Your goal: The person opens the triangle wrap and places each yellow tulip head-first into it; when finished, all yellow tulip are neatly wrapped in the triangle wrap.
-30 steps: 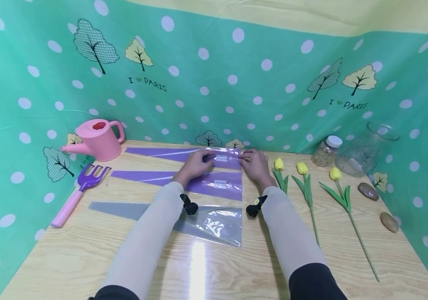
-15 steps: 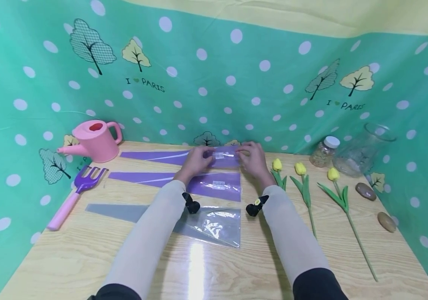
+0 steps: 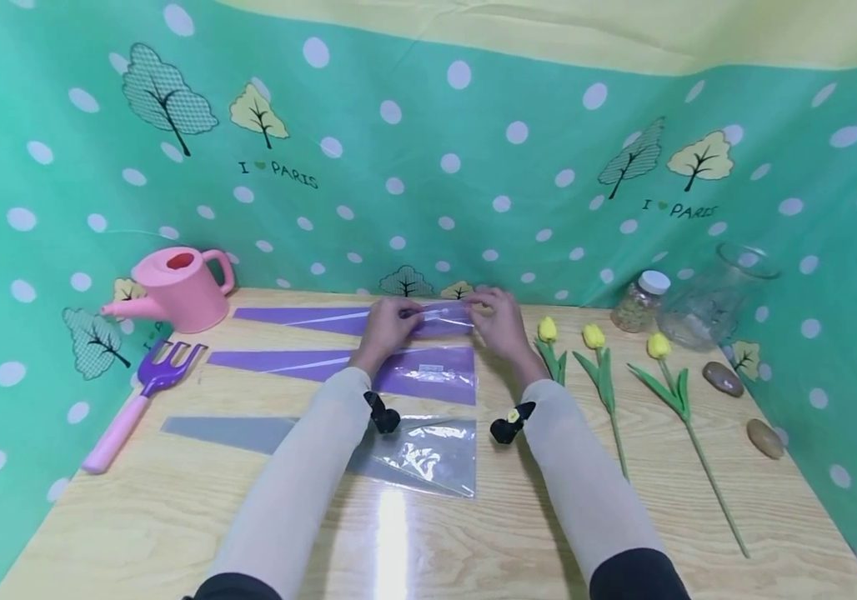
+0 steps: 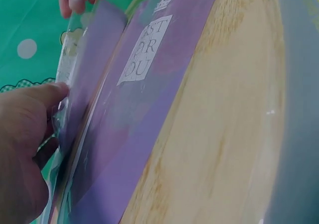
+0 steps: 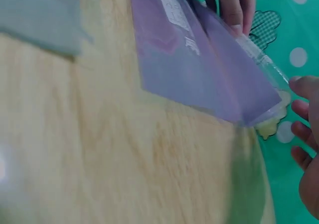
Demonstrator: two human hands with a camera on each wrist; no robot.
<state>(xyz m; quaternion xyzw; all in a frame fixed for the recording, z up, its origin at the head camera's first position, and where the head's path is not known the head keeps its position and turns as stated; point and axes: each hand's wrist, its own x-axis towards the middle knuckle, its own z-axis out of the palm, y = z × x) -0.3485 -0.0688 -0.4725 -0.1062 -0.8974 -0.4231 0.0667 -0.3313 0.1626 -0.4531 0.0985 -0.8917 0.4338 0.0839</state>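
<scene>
In the head view, a purple flower sleeve (image 3: 293,317) lies at the back of the table, its wide clear end raised toward the curtain. My left hand (image 3: 387,329) pinches its far edge. At the wide end's corner, my right hand (image 3: 502,327) pinches the film between thumb and finger. The left wrist view shows the left thumb and fingers on the lifted clear strip (image 4: 67,69). In the right wrist view, the right thumb meets the film's corner. In front lie a second purple sleeve (image 3: 428,379) with a white label and a grey sleeve (image 3: 428,458).
At left stand a pink watering can (image 3: 181,292) and a purple hand fork (image 3: 162,371) with a pink handle. Three yellow tulips (image 3: 657,346) lie at right. Beyond them are a lidded jar (image 3: 640,304), a clear glass vase (image 3: 714,300) and two stones (image 3: 723,379).
The back sleeve's wide end has tilted up and its label has gone from sight. My right hand has shifted slightly at the corner. The head view has drifted a little to the right.
</scene>
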